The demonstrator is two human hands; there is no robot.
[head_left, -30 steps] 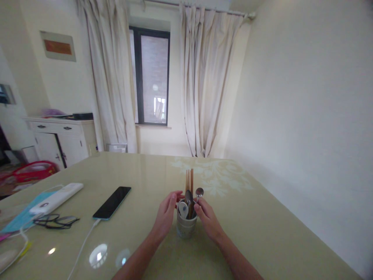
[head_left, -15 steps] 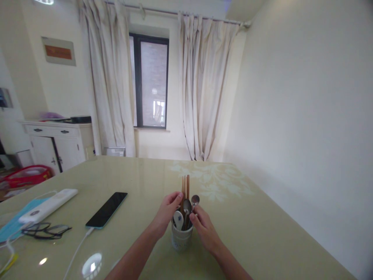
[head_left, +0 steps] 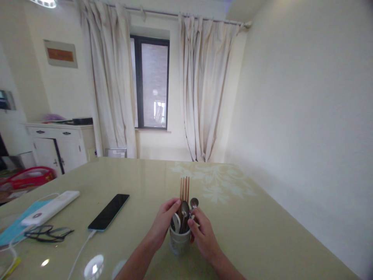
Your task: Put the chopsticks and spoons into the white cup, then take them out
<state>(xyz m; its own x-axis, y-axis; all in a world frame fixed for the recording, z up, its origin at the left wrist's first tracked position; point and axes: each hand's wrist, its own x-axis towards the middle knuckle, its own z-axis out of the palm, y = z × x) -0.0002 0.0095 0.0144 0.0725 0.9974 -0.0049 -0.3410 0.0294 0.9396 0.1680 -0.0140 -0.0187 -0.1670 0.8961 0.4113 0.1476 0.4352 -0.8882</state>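
A pale patterned cup (head_left: 180,244) stands on the table, filled with utensils. Several wooden chopsticks (head_left: 184,188) rise from it, with a metal spoon (head_left: 185,209) in front of them and a white spoon (head_left: 176,223) at its left side. My left hand (head_left: 163,222) is closed at the cup's left, thumb and fingertips at the chopsticks; its grip is partly hidden. On the other side my right hand (head_left: 203,233) pinches the handle of a second metal spoon (head_left: 194,202), whose bowl points up above the fingers. The lower ends of the utensils are hidden inside the cup.
To the left lie a black phone (head_left: 108,212) with a white cable, a white power strip (head_left: 51,208), glasses (head_left: 48,233) and a blue face mask (head_left: 14,229). The tabletop (head_left: 262,237) meets a white wall on the right. Curtains and a window are behind.
The chopstick tops have spread apart slightly leftward. The white spoon has turned and shows narrower. Both hands stay at the cup, and the whole view has shifted a little.
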